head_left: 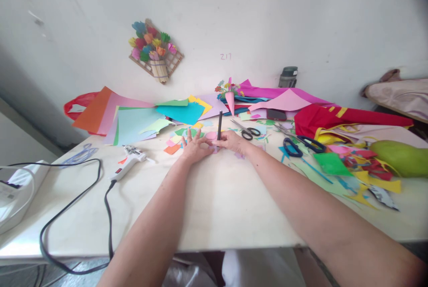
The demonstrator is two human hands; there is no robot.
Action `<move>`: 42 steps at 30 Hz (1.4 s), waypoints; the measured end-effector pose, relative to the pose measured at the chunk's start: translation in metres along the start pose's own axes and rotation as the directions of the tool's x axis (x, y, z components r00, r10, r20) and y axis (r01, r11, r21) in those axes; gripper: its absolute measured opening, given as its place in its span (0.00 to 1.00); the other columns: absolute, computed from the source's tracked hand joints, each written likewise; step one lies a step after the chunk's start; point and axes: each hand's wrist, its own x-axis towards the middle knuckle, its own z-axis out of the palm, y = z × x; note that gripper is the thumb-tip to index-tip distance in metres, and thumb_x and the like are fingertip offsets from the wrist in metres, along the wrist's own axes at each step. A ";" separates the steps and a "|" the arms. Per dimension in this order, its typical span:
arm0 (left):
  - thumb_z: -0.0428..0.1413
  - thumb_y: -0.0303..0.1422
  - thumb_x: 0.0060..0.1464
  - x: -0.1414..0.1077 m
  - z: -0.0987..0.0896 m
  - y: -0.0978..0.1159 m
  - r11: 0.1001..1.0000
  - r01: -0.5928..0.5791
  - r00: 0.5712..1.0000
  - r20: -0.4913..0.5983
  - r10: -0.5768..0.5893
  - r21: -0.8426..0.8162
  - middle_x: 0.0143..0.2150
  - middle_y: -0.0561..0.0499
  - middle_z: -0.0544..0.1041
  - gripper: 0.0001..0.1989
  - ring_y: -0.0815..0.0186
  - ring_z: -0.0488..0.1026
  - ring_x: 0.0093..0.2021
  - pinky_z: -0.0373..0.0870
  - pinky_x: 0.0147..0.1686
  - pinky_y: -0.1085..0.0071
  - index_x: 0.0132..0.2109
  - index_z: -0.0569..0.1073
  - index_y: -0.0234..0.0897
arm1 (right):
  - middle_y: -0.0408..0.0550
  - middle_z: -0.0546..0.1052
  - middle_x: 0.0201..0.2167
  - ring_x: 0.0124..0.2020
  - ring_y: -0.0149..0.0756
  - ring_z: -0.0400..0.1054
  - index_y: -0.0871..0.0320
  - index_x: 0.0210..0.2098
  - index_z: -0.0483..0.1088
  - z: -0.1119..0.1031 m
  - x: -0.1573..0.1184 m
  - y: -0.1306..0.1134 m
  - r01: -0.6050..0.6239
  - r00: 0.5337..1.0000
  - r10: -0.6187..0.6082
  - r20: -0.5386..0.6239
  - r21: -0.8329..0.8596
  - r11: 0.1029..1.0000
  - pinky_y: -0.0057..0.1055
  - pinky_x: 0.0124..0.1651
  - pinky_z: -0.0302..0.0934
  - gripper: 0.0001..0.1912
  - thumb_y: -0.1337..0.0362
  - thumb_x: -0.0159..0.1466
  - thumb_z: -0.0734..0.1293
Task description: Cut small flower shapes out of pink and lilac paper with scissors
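My right hand (231,141) is closed around the lower part of an upright black pen (220,125) at the middle of the table. Just left of it, my left hand (196,148) rests with its fingers spread, its thumb and a fingertip near the pen's lower end. Small pink and purple paper pieces lie beneath and between the fingertips; a round pink piece (211,135) shows behind them. An orange paper piece (172,149) lies left of my left hand. Black-handled scissors (247,133) lie just beyond my right hand.
A white glue gun (129,164) with a looping black cable lies left. Colored sheets (133,122) and a pink paper cone with flowers (230,100) stand toward the wall. Blue-handled scissors (302,145), paper scraps, red cloth (327,122) and a green object (401,157) lie right.
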 end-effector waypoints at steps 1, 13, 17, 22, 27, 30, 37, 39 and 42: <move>0.58 0.46 0.52 0.000 0.000 0.000 1.000 0.000 1.000 0.001 0.000 -0.002 0.74 0.58 0.50 0.15 0.45 0.28 0.73 0.30 0.66 0.38 0.45 0.77 0.50 | 0.44 0.75 0.23 0.26 0.31 0.68 0.64 0.30 0.75 0.000 0.000 0.000 -0.001 1.000 0.001 0.004 0.009 1.000 0.28 0.32 0.63 0.09 0.63 0.55 0.72; 0.58 0.45 0.52 -0.001 -0.001 0.000 1.000 -0.007 1.000 -0.004 0.006 -0.019 0.73 0.58 0.51 0.14 0.45 0.28 0.73 0.30 0.66 0.38 0.44 0.78 0.50 | 0.44 0.75 0.22 0.25 0.31 0.67 0.64 0.28 0.76 0.001 -0.001 -0.002 0.005 0.999 -0.008 -0.047 -0.051 0.999 0.27 0.31 0.62 0.08 0.64 0.56 0.71; 0.57 0.46 0.51 0.000 0.000 -0.001 1.000 -0.012 1.000 -0.005 0.012 -0.015 0.73 0.59 0.51 0.14 0.46 0.28 0.73 0.31 0.66 0.38 0.44 0.78 0.50 | 0.44 0.75 0.22 0.25 0.30 0.67 0.64 0.30 0.76 0.001 -0.002 -0.003 0.004 0.999 -0.005 -0.052 -0.021 1.000 0.27 0.31 0.62 0.07 0.65 0.56 0.71; 0.57 0.46 0.51 0.000 -0.001 0.000 1.000 -0.004 1.000 -0.005 0.004 0.005 0.73 0.58 0.52 0.14 0.46 0.29 0.73 0.32 0.66 0.39 0.44 0.78 0.50 | 0.44 0.76 0.22 0.26 0.31 0.68 0.64 0.29 0.77 0.001 -0.001 -0.001 0.015 0.998 -0.017 -0.065 -0.037 0.999 0.26 0.31 0.63 0.07 0.65 0.56 0.71; 0.57 0.46 0.51 -0.001 -0.002 0.001 1.000 -0.008 1.000 -0.005 0.008 0.000 0.73 0.59 0.52 0.14 0.46 0.30 0.73 0.32 0.66 0.38 0.43 0.78 0.50 | 0.43 0.76 0.22 0.26 0.31 0.69 0.64 0.30 0.77 0.001 0.000 0.001 0.001 0.998 -0.003 -0.070 -0.028 1.000 0.27 0.32 0.65 0.06 0.65 0.56 0.72; 0.57 0.46 0.51 -0.001 -0.002 0.000 1.000 -0.009 1.000 -0.005 0.009 -0.011 0.73 0.57 0.52 0.14 0.46 0.29 0.73 0.32 0.66 0.38 0.44 0.78 0.50 | 0.44 0.76 0.23 0.26 0.31 0.69 0.64 0.31 0.77 0.001 -0.001 0.000 -0.001 0.997 0.001 -0.071 -0.001 1.000 0.27 0.32 0.65 0.05 0.66 0.56 0.72; 0.58 0.45 0.51 -0.002 -0.002 0.000 1.000 -0.005 1.000 -0.004 0.005 -0.016 0.73 0.59 0.52 0.13 0.46 0.30 0.73 0.32 0.67 0.39 0.43 0.78 0.51 | 0.42 0.74 0.20 0.24 0.30 0.67 0.63 0.27 0.75 -0.001 -0.004 -0.007 -0.003 0.997 0.004 -0.074 0.010 1.000 0.27 0.31 0.65 0.05 0.66 0.55 0.71; 0.58 0.45 0.51 -0.002 -0.002 0.000 1.000 -0.005 1.000 -0.012 0.004 -0.016 0.73 0.58 0.53 0.13 0.46 0.32 0.73 0.33 0.67 0.39 0.43 0.78 0.51 | 0.42 0.73 0.20 0.24 0.30 0.67 0.63 0.26 0.74 -0.002 -0.005 -0.009 -0.012 0.997 0.013 -0.082 0.010 1.000 0.27 0.30 0.65 0.05 0.66 0.55 0.71; 0.59 0.46 0.51 -0.002 -0.001 -0.001 1.000 -0.008 1.000 -0.016 0.008 -0.021 0.73 0.59 0.53 0.13 0.46 0.32 0.73 0.33 0.67 0.39 0.43 0.78 0.51 | 0.41 0.72 0.19 0.23 0.30 0.67 0.62 0.24 0.73 -0.002 -0.005 -0.009 -0.015 0.996 0.016 -0.088 0.012 1.000 0.27 0.30 0.65 0.06 0.66 0.55 0.71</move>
